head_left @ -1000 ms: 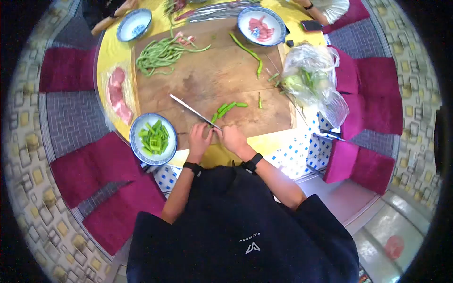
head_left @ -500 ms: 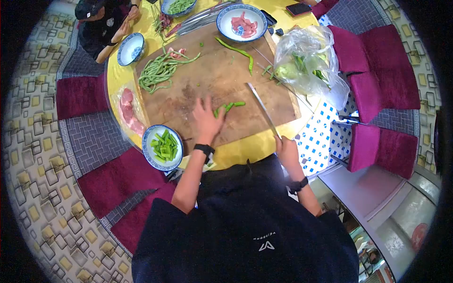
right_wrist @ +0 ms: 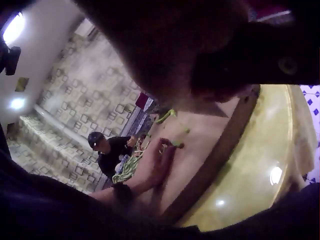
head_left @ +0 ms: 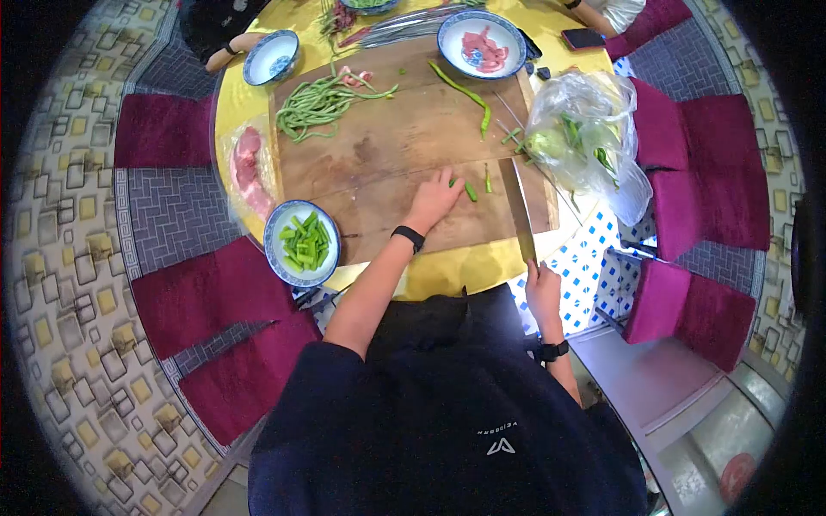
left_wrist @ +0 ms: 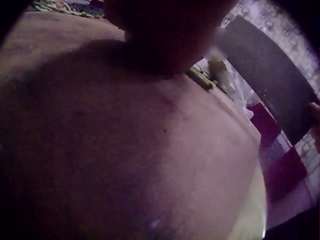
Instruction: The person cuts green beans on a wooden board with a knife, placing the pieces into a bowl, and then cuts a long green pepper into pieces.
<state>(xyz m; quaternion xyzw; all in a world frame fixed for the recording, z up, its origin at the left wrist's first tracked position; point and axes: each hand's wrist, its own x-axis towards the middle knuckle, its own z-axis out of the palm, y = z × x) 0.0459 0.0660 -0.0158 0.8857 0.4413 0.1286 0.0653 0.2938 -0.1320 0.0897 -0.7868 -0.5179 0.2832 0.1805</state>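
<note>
My left hand (head_left: 435, 199) is low over the cutting board (head_left: 361, 206), its curled fingers around cut green pepper pieces that they mostly hide. One piece (head_left: 471, 191) sticks out past the fingertips; the right wrist view also shows a green piece (right_wrist: 177, 144) at the fingers. To the right, my right hand (head_left: 544, 291) grips a cleaver (head_left: 519, 211) by its handle. Its broad blade (left_wrist: 270, 75) shows in the left wrist view and lies over the board's right part in the head view. A small green pepper stem (head_left: 488, 178) lies between hand and blade.
A bowl of cut green peppers (head_left: 277, 249) stands at the board's left corner. Long beans (head_left: 314, 107), a whole green pepper (head_left: 465, 93) and a bowl with sliced meat (head_left: 446, 52) are farther back. Wrapped meat (head_left: 247, 168) lies left, a plastic bag of vegetables (head_left: 551, 129) right.
The hands were together at the knife near the board's front edge. The right hand then carried the cleaver right; the left hand spread open, then moved right and closed around the pepper pieces.
</note>
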